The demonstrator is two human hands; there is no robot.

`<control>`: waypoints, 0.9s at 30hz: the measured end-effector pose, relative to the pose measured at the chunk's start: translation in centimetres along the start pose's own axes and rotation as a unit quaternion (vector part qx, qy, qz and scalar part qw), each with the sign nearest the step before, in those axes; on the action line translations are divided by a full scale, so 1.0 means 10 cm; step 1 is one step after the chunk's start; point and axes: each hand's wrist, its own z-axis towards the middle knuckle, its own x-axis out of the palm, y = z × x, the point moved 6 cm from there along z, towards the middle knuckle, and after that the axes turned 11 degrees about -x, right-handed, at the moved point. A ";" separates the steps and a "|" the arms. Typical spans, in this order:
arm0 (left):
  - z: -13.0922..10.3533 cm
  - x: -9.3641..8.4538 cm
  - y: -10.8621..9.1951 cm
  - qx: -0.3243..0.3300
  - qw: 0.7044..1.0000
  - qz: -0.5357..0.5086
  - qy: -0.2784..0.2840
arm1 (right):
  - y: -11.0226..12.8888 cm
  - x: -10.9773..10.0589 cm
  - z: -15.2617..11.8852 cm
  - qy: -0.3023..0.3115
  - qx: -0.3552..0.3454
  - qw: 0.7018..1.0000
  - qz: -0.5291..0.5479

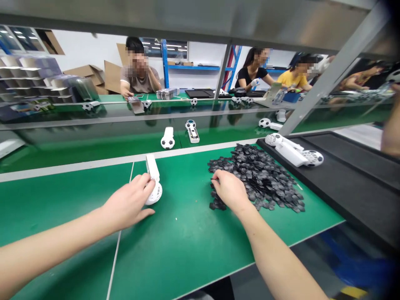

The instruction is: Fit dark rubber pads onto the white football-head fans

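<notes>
A white plastic casing [153, 168] with a round, perforated head lies on the green worktop. My left hand [133, 202] has its fingers curled over the head and its thumb apart on the near side. Beside a heap of small black plastic pieces [259, 175], my right hand [229, 189] is closed in a pinch. The dark edge of one black piece [213, 179] shows at its fingertips. Part of the heap is hidden behind this hand.
A black tray [353, 183] at the right holds white casings [292, 153]. Beyond the worktop runs a green conveyor [131, 143] carrying football-patterned casings [168, 139]. A slanted metal post [325, 79] rises at the right. Several people sit across the line.
</notes>
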 end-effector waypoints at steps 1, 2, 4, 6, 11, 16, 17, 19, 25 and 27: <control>-0.03 0.02 -0.03 0.039 0.999 0.007 0.001 | 0.01 0.00 0.00 -0.008 -0.005 0.999 0.035; -0.03 0.03 -0.02 0.073 0.997 0.012 -0.002 | 0.03 0.01 0.01 -0.015 -0.015 0.997 0.076; 0.02 0.05 0.05 0.129 0.992 0.011 0.001 | 0.08 0.05 0.02 -0.028 -0.050 0.986 0.159; 0.12 0.07 0.13 0.171 0.985 0.006 0.019 | 0.12 0.08 0.04 -0.044 -0.078 0.972 0.219; 0.38 0.04 0.12 0.213 0.976 0.025 0.030 | 0.13 0.12 0.06 -0.077 -0.090 0.952 0.282; 0.45 0.04 0.15 0.055 0.998 -0.027 0.019 | 0.18 0.04 0.05 -0.105 -0.125 0.953 0.256; 0.42 0.06 0.17 0.021 0.998 -0.059 0.020 | 0.18 0.04 0.05 -0.105 -0.123 0.952 0.259; 0.34 0.11 0.19 -0.019 0.992 -0.121 0.033 | 0.19 0.04 0.05 -0.099 -0.114 0.948 0.278; 0.27 0.27 0.11 -0.048 0.972 -0.204 0.104 | 0.31 0.05 0.00 -0.080 -0.121 0.934 0.326; 0.27 0.28 0.01 -0.052 0.972 -0.203 0.102 | 0.40 0.05 -0.02 -0.066 -0.132 0.926 0.348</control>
